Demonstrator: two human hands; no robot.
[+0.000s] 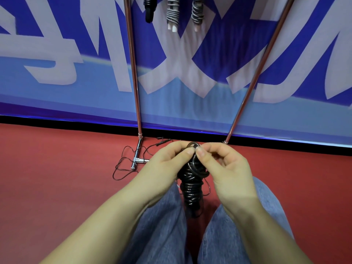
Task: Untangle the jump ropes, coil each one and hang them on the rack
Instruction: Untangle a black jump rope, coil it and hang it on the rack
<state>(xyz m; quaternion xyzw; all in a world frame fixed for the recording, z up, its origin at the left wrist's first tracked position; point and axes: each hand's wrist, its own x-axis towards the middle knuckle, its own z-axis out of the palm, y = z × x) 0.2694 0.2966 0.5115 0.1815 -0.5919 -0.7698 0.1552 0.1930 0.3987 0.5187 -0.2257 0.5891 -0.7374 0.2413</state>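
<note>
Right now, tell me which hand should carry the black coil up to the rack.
Probably the left hand. It wraps the coil at its top, while the right hand only pinches the loop with thumb and fingertip. The rack stands straight ahead, favouring neither side.

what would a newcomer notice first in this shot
Front and centre, the left hand and right hand pinch the top loop of a tightly coiled black jump rope above denim-clad knees. Behind, a huge blue and white banner fills the wall, with three wrapped ropes hanging along the top edge.
</note>
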